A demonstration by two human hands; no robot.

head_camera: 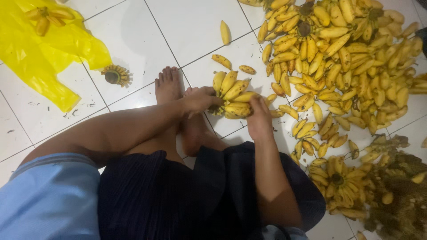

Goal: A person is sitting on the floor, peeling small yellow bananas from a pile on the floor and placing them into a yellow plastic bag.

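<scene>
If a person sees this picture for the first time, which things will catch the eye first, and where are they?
First comes the big heap of loose yellow bananas on the white tiled floor, filling the upper right. In the middle, the left hand and the right hand grip a small banana bunch just above the person's bare feet. A bright yellow plastic bag lies at the upper left.

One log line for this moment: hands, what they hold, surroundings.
left hand: grips banana bunch | right hand: on same bunch | surroundings: banana pile, yellow plastic bag, white tiled floor
</scene>
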